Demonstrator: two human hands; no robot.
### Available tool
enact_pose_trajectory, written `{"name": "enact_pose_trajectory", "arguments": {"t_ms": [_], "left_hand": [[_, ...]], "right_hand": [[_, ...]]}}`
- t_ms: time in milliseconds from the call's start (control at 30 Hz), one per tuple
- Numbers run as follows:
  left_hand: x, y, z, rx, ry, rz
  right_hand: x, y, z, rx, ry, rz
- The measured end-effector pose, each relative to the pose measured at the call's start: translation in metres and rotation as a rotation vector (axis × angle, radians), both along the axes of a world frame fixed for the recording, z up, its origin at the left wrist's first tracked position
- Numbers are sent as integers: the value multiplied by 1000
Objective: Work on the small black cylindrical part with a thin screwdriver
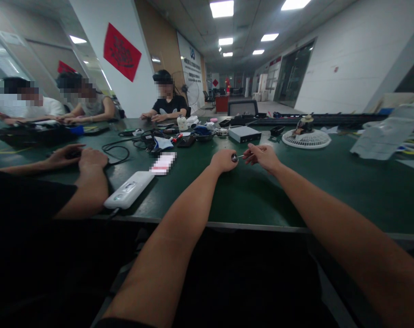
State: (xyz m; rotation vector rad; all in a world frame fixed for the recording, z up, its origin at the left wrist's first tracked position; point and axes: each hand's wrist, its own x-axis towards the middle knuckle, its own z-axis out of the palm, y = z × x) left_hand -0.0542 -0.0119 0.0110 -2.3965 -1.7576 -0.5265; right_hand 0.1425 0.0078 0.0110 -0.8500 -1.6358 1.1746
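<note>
Over the green table, my left hand (224, 161) is closed around a small, dark, shiny round part (235, 158), most of it hidden by the fingers. Facing it from the right, my right hand (264, 157) pinches a thin metal rod (240, 156), whose tip points at the round part. Whether the tip touches it is too small to tell. Behind my hands lies a grey box with a dark front (245, 134). A white fan grille (306, 138) with a motor on it is beyond my right hand.
At left, a co-worker's hands (90, 160) handle something dark beside a black cable (120, 161). A white power bank-like device (130, 190) and a lit phone (163, 163) lie between us. Clear plastic wrapping (386, 134) stands at right. Other people sit across the table.
</note>
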Motion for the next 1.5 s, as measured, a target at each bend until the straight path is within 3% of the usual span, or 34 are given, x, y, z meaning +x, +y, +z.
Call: {"name": "enact_pose_trajectory", "arguments": {"t_ms": [100, 267, 467, 667, 867, 1067, 1300, 1500], "left_hand": [[1, 0, -1, -22, 33, 6], [2, 0, 0, -15, 40, 0], [-1, 1, -1, -16, 19, 15], [1, 3, -3, 8, 15, -11], [-1, 3, -3, -2, 7, -3], [1, 0, -1, -14, 9, -10], [1, -1, 0, -31, 14, 11], [1, 1, -2, 2, 12, -1]], "right_hand": [[2, 3, -1, -21, -83, -7], [-1, 0, 0, 118, -59, -45], [1, 2, -1, -3, -62, 18], [-1, -1, 2, 111, -52, -44], [3, 0, 1, 9, -101, 29], [-4, -9, 4, 257, -144, -34], [2, 1, -2, 17, -66, 12], [-6, -8, 2, 215, -67, -30]]}}
